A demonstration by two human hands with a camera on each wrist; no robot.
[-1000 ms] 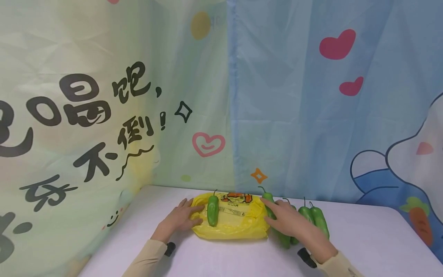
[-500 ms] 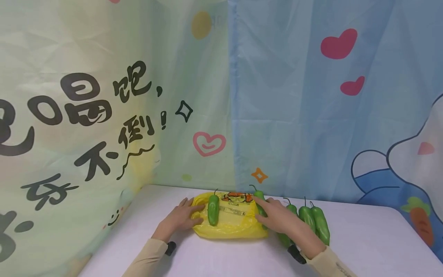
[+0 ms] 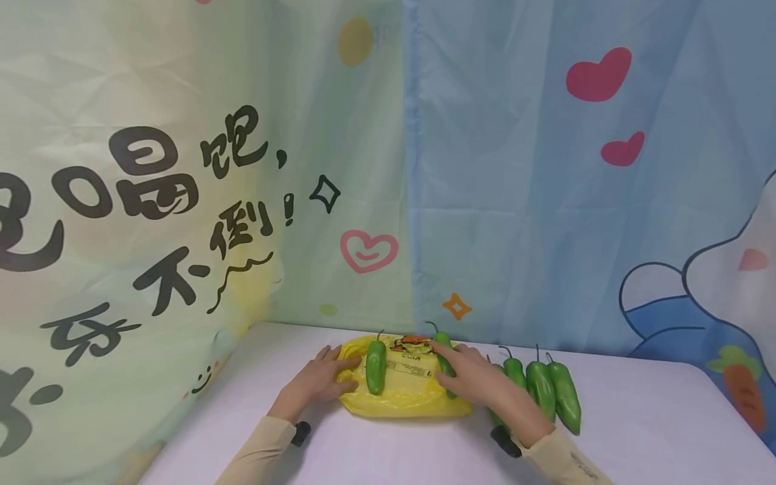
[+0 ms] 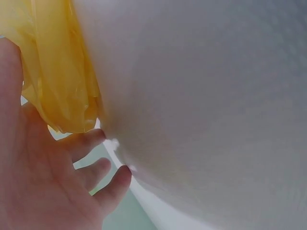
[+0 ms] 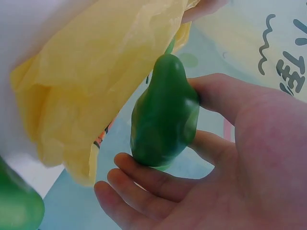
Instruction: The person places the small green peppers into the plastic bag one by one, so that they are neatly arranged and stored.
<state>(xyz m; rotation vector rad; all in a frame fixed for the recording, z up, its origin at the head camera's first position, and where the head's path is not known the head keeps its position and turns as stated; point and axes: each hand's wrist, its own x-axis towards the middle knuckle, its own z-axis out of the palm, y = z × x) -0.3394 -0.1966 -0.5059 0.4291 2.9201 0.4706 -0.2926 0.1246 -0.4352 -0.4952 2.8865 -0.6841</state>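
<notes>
A yellow plastic bag [image 3: 406, 406] with printed lettering lies on the table, and one green chili pepper [image 3: 376, 367] rests on its left part. My left hand [image 3: 316, 378] touches the bag's left edge with spread, relaxed fingers; its side of the bag also shows in the left wrist view. Above the bag's right part, my right hand [image 3: 475, 376] holds a second green pepper [image 5: 165, 115] between thumb and fingers, its stem toward the back. In the head view that hand hides part of this pepper.
Several more green peppers [image 3: 541, 387] lie side by side on the white table [image 3: 636, 417], right of the bag and partly behind the right forearm. A printed curtain [image 3: 485, 256] hangs behind the table's back edge.
My right hand has moved left with its pepper, from the bag's right edge to over the bag's right part. The left hand stays at the bag's left edge.
</notes>
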